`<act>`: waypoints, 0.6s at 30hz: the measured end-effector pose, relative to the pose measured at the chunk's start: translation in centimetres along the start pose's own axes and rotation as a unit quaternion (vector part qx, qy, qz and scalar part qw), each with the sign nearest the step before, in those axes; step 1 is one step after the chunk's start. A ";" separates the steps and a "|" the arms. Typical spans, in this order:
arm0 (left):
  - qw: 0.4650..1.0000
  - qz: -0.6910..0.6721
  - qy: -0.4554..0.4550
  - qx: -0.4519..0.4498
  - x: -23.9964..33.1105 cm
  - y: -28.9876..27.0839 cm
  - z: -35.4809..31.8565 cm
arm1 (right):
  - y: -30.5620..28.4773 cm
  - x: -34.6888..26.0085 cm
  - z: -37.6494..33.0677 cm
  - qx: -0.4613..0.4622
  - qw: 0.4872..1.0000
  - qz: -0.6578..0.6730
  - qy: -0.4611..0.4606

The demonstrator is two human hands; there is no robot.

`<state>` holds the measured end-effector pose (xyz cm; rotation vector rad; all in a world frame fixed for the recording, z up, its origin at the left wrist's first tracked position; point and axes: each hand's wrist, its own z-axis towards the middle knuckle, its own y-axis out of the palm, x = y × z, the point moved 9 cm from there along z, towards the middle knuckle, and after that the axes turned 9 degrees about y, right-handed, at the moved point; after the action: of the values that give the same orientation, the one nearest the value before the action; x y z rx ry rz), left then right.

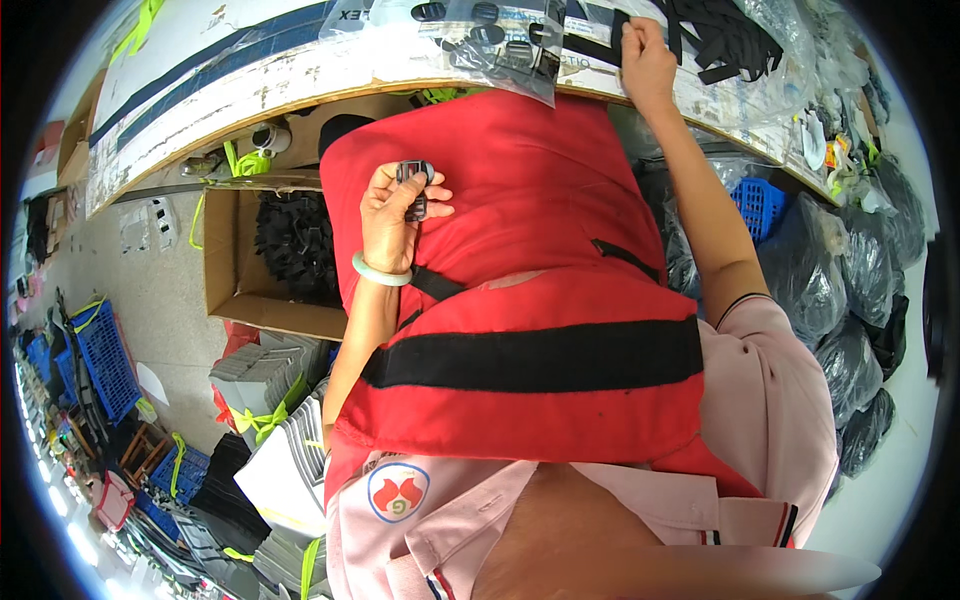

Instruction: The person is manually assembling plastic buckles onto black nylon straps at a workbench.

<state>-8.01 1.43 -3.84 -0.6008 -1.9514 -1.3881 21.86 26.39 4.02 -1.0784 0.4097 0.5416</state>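
the left hand (400,205) is raised over the lap, its fingers curled inward and its thumb pressed down on a small black plastic buckle (411,172), with another dark ribbed piece showing just below the thumb; the grip is closed, though the other fingers spread loosely at the side. a pale green bangle (382,270) circles that wrist. the right hand (650,62) reaches out to the worktop (270,70), its fingers bent together around a black strap (620,38) (how firmly, i cannot tell from here). just to the right of it lies a heap of black webbing (735,42), and to its left is a clear plastic bag (542,88) with more black buckles (488,34) showing through. a red apron (520,190) with a broad black band covers the lap, its far part reaching under the worktop edge. beside the left forearm, an open cardboard box (225,255) holds a mass of black pieces (295,240), and nearer the body stand stacks of grey sheets (258,382) tied with yellow-green ribbon. on the other side, a blue basket (757,208) sits near filled, dark-looking plastic bags (802,265).
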 end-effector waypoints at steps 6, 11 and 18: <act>0.998 0.065 -0.011 0.010 -0.3 0.2 0.0 | -7.2 1.7 5.4 0.227 0.969 0.064 -0.073; 0.988 0.153 0.012 0.012 0.1 0.2 0.1 | -8.9 -1.2 7.2 0.162 0.960 0.228 -0.010; 0.974 0.214 0.057 0.036 0.9 2.2 0.1 | 3.3 -17.4 -14.3 -0.495 0.812 0.308 0.028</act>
<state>-7.15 2.19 -1.80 -0.8301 -1.6501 -1.0520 5.24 10.94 5.50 -1.9849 0.5463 1.4019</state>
